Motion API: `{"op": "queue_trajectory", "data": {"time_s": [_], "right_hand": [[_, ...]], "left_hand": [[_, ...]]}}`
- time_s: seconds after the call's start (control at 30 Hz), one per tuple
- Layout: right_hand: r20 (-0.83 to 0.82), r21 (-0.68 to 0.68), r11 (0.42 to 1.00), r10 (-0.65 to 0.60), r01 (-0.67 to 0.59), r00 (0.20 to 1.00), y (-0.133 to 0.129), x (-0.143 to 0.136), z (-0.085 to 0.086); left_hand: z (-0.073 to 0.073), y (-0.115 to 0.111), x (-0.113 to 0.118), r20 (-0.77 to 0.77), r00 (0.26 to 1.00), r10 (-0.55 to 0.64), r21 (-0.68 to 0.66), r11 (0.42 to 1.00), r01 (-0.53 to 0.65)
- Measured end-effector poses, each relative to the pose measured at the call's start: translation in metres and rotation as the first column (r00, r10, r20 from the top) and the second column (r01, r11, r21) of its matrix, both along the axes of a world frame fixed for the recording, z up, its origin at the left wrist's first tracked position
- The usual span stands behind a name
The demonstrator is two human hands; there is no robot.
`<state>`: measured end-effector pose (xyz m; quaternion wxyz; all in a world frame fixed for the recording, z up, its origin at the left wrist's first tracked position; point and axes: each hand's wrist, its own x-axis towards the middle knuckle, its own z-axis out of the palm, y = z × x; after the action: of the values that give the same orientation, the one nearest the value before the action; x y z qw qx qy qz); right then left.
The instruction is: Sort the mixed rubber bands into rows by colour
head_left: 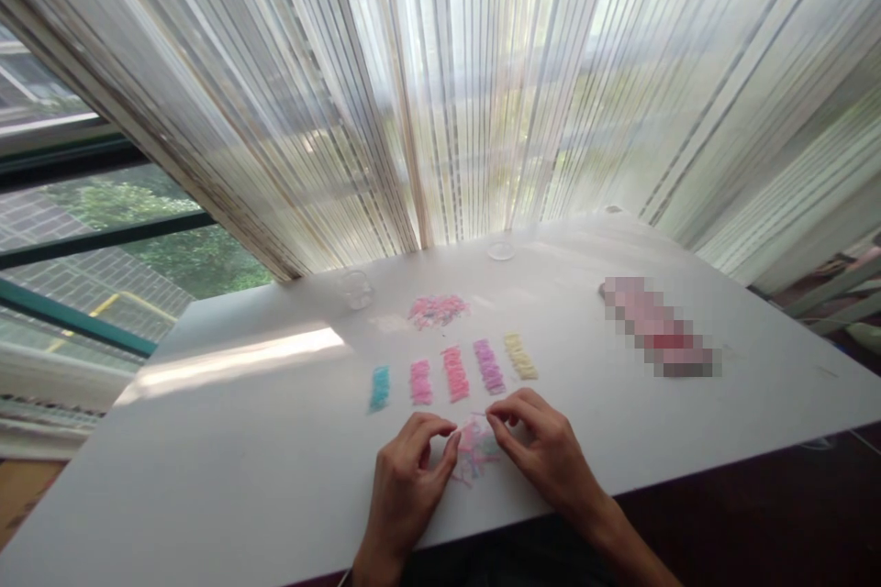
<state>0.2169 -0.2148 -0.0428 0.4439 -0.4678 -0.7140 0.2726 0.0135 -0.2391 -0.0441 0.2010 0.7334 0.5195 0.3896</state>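
My left hand point(411, 468) is at the left side of a loose pile of small thin strips point(474, 454), mostly pink with some grey-blue ones. Its thumb and forefinger are closed in a pinch, and what is between them is too small to make out. Opposite it, my right hand point(540, 440) pinches a thin purple strip point(477, 414) over the pile's top edge. Beyond my hands, strips lie grouped by colour in a row: a teal group point(379, 388), a light pink group point(419, 382), a coral group point(455, 373), a purple group point(488, 367) and a yellow group point(520, 356).
A mixed heap of pink and grey pieces point(439, 311) lies farther back on the white table point(262, 459). Behind it are a clear round container point(356, 289) and a clear round lid or dish point(500, 251). A blurred-out pink object point(657, 327) rests at the right. Curtains point(468, 92) hang along the back.
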Motion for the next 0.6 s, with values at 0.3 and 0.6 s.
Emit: {"op": "queue_trajectory", "data": {"time_s": [0.3,0.6], "right_hand": [[0.129,-0.050,0.993,-0.102,0.110,0.986,0.020,0.029,0.009],[0.224,0.019,0.995,-0.095,0.093,0.970,0.031,0.026,-0.007]], "left_hand": [[-0.004,-0.003,-0.002,-0.010,0.999,0.046,0.013,0.999,-0.046],[-0.003,-0.003,-0.002,-0.030,0.998,0.052,0.009,0.999,-0.052]]}}
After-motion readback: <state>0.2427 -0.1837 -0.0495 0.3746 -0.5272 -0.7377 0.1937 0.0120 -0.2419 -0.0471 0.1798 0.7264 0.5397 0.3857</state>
